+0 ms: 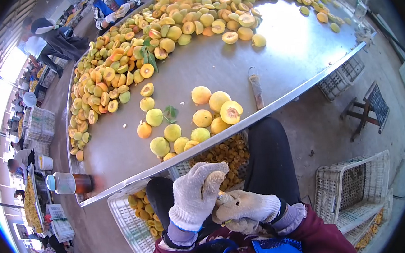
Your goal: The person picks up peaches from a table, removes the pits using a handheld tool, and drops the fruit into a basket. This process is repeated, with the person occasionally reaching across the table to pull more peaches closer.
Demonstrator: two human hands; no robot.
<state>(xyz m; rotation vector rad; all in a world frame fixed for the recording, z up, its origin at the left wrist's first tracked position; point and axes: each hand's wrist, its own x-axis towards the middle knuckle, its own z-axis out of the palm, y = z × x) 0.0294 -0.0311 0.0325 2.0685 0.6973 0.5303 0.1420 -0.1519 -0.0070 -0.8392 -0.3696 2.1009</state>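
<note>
My left hand, in a whitish knitted glove with a stained thumb, is raised over my lap with its fingers bent together. What it pinches, if anything, is hidden. Touching or almost touching it is my right hand, gloved and closed around a small pale thing that I cannot make out. Just beyond the table's metal edge lie several whole yellow peaches and a cut peach half. A tool with a wrapped handle and a looped metal end rests to their right.
Halved peaches are heaped along the table's far and left sides. A jar of reddish-brown liquid stands at the near left corner. Below are a crate of peaches, dark cut pieces, white crates and a stool. Another person works opposite.
</note>
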